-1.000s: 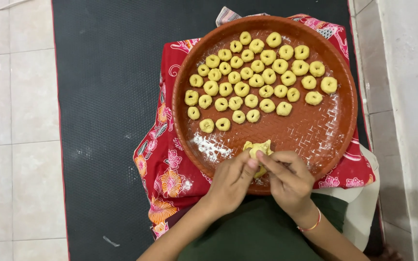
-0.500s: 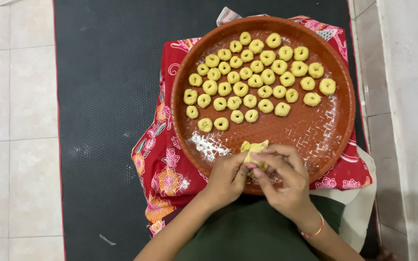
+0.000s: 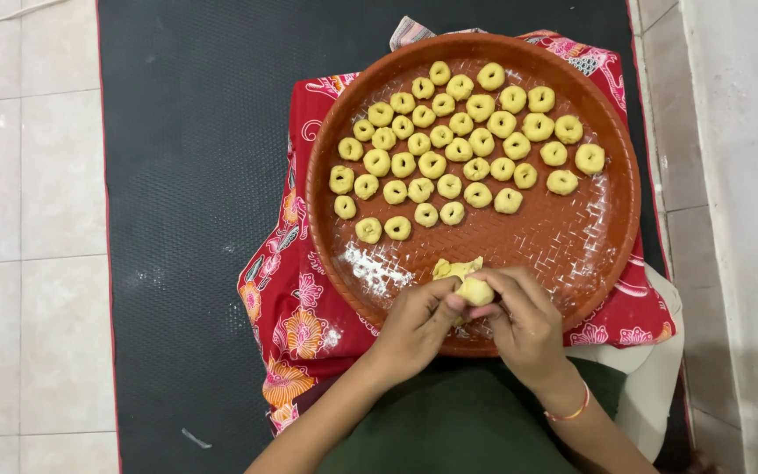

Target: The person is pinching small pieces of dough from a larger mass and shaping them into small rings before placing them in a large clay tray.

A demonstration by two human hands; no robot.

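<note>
A round brown tray rests on a red flowered cloth. Several small yellow dough rings lie in rows across its far half. At the tray's near edge both hands meet around a lump of yellow dough. My left hand pinches it from the left with thumb and fingertips. My right hand cups it from the right, an orange bangle on the wrist. A flatter piece of the same dough lies on the tray just behind the fingers.
A patch of white flour dusts the tray to the left of the hands. A black textured mat lies under the cloth. Pale floor tiles are on the left and a light wall or step on the right.
The fingers have worked the dough from a flat ragged piece into a rounder lump held between both hands. Both hands shifted slightly to the right.
</note>
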